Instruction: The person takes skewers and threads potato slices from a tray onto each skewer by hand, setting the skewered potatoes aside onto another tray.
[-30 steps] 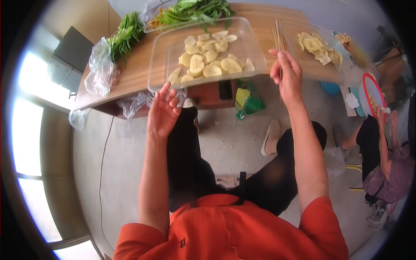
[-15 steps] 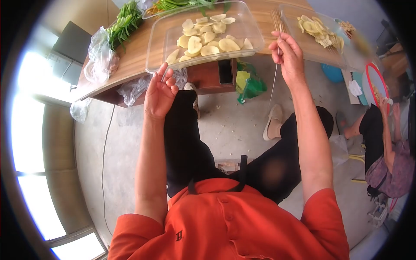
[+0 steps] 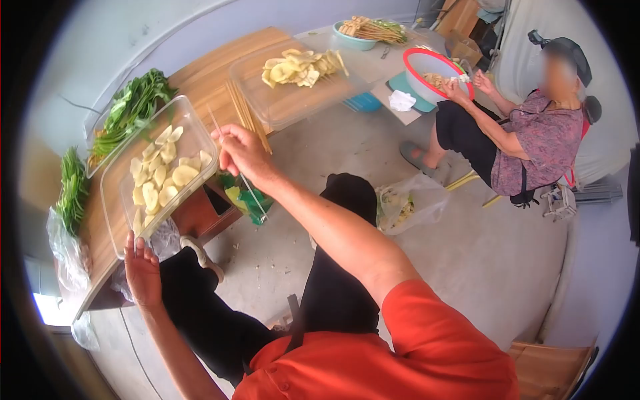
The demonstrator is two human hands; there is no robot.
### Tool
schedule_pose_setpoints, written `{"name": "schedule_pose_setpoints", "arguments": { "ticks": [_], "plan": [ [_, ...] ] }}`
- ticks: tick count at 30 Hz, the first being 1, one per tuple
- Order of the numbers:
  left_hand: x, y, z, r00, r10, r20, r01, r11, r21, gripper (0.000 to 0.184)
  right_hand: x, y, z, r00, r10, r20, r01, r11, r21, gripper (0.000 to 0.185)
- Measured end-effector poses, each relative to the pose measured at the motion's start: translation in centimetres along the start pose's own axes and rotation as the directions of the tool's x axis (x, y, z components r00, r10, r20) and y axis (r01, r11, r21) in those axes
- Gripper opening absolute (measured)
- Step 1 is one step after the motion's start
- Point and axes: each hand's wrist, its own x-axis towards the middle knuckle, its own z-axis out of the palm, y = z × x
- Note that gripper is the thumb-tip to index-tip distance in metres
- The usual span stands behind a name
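The person's right hand (image 3: 245, 155) pinches 1 thin skewer (image 3: 253, 194), slanting down past the near edge of the wooden table (image 3: 200, 70); the left hand (image 3: 143, 272), fingers spread, is at the near end of a clear tray (image 3: 109, 190) of loose pale slices (image 3: 160, 175); leafy greens (image 3: 133, 107) lie just beyond it; more skewers (image 3: 245, 113) lie beside a 2nd clear tray (image 3: 277, 112), which bears overlapping slices (image 3: 303, 68); across the room, 1 seated co-worker (image 3: 540, 137) has both hands at a red-rimmed basket (image 3: 427, 90).
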Motion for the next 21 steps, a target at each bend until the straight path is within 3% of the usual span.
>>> {"name": "schedule_pose_setpoints", "arguments": {
  "ticks": [2, 3, 5, 6, 9, 16, 21],
  "plan": [
    [1.1, -0.1, 0.9, 0.993, 0.015, -0.114, 0.004, 0.987, 0.164, 0.043, 0.3, 0.2, 0.0, 1.000, -0.011, 0.007, 0.011, 0.999, -0.030, 0.021],
    [1.5, 0.0, 1.8, 0.995, 0.004, -0.102, 0.012, 0.988, 0.153, 0.043, 0.4, 0.2, 0.1, 1.000, 0.001, 0.007, -0.001, 1.000, -0.029, 0.021],
    [1.6, 0.4, 4.2, 0.995, -0.020, -0.102, 0.061, 0.906, 0.419, 0.040, 0.2, -0.4, 0.2, 1.000, 0.024, 0.003, -0.024, 0.997, -0.079, 0.022],
    [1.5, 0.0, 5.7, 0.999, 0.029, -0.025, -0.013, 0.868, 0.497, 0.038, 0.2, -0.2, 0.1, 1.000, 0.023, -0.001, -0.023, 0.996, -0.084, 0.022],
    [2.0, 0.4, 8.2, 1.000, 0.011, 0.012, -0.016, 0.796, 0.605, 0.036, 0.4, -0.2, 0.4, 1.000, 0.030, 0.010, -0.029, 0.998, -0.059, 0.023],
    [2.6, 1.0, 8.5, 0.995, 0.101, -0.026, -0.068, 0.815, 0.575, 0.036, -0.2, -0.6, 0.3, 0.997, 0.077, 0.020, -0.075, 0.995, -0.069, 0.025],
    [2.3, 3.0, 10.3, 0.991, 0.086, -0.104, -0.007, 0.803, 0.596, 0.035, 0.1, -0.9, 0.4, 0.998, 0.048, 0.036, -0.045, 0.997, -0.067, 0.027]
  ]
}}
